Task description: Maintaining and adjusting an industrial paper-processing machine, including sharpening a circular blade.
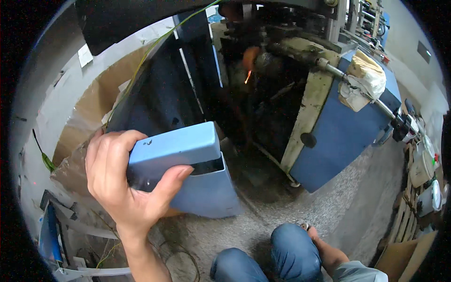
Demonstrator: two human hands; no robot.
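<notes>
My left hand [120,181] is closed over the top of a blue metal cover [176,144], fingers on its far side and thumb on the near side. Directly below the cover is a blue metal panel [206,195], with a dark gap between the two near the thumb. My right hand [318,240] is low beside my right knee, partly hidden behind it. Its fingers look closed around something small, which I cannot make out.
Ahead is a machine with a dark open interior and a blue side panel [336,127]. A bundle of cloth or paper [364,80] hangs on its metal bar. Brown cardboard [87,113] leans at the left. White buckets [428,197] stand by a wooden pallet [405,211] at right.
</notes>
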